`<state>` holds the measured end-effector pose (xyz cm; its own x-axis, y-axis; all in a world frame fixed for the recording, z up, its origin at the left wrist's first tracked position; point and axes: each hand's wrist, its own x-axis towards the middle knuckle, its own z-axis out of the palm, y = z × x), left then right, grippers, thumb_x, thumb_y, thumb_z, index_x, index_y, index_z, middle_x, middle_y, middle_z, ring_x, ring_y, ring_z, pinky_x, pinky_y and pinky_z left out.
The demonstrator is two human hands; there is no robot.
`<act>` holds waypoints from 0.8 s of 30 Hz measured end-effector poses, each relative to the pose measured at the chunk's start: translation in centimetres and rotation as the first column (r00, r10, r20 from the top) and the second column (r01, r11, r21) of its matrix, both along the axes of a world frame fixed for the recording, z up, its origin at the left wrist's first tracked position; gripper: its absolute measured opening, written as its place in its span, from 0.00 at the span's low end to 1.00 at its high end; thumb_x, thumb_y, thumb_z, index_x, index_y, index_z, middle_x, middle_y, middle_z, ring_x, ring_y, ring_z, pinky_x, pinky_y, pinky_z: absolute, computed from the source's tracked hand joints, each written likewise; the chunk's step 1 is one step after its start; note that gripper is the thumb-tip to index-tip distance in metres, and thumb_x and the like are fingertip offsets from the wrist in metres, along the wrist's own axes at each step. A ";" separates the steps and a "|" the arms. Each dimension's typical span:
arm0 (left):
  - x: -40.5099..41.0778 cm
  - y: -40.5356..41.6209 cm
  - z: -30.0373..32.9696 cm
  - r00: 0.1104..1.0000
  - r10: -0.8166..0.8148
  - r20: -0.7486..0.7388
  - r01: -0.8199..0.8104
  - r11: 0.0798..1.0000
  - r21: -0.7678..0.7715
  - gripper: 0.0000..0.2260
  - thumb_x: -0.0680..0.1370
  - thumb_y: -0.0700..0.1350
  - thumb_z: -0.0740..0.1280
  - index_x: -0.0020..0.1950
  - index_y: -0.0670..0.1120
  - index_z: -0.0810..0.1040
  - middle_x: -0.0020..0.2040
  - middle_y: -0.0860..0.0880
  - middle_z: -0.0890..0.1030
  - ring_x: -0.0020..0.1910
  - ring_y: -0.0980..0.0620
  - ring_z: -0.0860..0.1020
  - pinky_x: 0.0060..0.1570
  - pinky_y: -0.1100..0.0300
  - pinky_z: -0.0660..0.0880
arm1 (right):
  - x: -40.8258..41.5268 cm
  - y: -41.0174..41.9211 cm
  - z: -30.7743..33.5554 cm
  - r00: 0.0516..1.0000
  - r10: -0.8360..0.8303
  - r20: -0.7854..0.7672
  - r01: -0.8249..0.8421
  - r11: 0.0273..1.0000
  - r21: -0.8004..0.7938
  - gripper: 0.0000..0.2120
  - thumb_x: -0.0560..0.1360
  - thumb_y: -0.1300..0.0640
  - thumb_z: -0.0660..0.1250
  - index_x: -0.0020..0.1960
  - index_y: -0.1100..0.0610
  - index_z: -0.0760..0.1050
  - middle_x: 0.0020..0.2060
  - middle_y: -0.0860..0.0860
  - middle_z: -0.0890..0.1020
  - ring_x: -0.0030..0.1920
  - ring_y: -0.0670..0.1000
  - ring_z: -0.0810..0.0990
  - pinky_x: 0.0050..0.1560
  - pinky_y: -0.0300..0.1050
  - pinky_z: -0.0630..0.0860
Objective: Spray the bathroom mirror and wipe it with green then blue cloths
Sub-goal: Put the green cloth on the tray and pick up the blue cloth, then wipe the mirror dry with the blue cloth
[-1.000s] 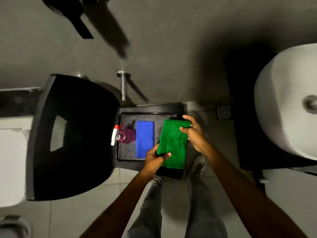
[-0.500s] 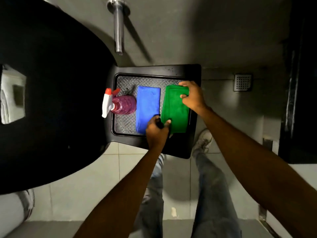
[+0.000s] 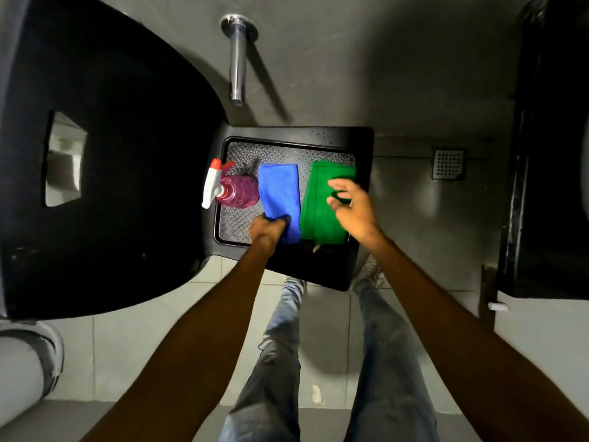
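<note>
Honestly, the big risk we see is order: the task wants green first, yet our left hand (image 3: 269, 229) is closed on the near end of the blue cloth (image 3: 280, 194), so grabbing it now could mean wiping with the wrong one. Going big to small: the black tray (image 3: 363, 199) sits mid-frame, and both folded cloths lie flat on its textured floor, blue left of center, green cloth (image 3: 318, 205) just right of it, apart by a thin gap. Our right hand (image 3: 355, 207) hovers open over the green one, fingers spread, gripping nothing. The pink spray bottle (image 3: 237, 194) lies at the tray's left edge, so it could roll if bumped.
</note>
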<state>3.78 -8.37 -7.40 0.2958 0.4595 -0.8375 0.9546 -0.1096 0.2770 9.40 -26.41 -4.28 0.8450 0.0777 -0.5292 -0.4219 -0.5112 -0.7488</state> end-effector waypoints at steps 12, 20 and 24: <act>5.5 -7.5 23.7 0.969 0.115 0.218 0.069 0.723 -0.687 0.04 0.78 0.41 0.73 0.52 0.44 0.84 0.40 0.48 0.89 0.35 0.53 0.87 0.33 0.62 0.83 | -0.6 -4.2 17.8 0.578 -0.212 -0.788 0.814 0.208 0.542 0.42 0.76 0.30 0.58 0.75 0.64 0.68 0.67 0.63 0.76 0.65 0.62 0.77 0.70 0.58 0.72; 14.0 -11.5 45.7 0.239 -0.816 0.527 0.571 0.557 0.603 0.26 0.82 0.68 0.50 0.42 0.50 0.75 0.42 0.47 0.83 0.46 0.39 0.80 0.43 0.51 0.74 | 8.2 -9.7 38.4 0.741 -0.500 -0.447 0.527 0.021 0.850 0.31 0.79 0.42 0.58 0.74 0.62 0.70 0.67 0.62 0.78 0.64 0.63 0.79 0.71 0.60 0.70; 20.4 -14.1 58.8 -0.315 -0.817 0.483 0.175 0.451 0.875 0.20 0.83 0.59 0.58 0.65 0.49 0.79 0.65 0.48 0.81 0.67 0.46 0.78 0.68 0.54 0.72 | 12.7 -16.8 50.3 0.731 -0.659 -0.181 0.271 0.036 0.962 0.24 0.81 0.44 0.57 0.59 0.59 0.84 0.56 0.58 0.86 0.54 0.58 0.86 0.57 0.54 0.83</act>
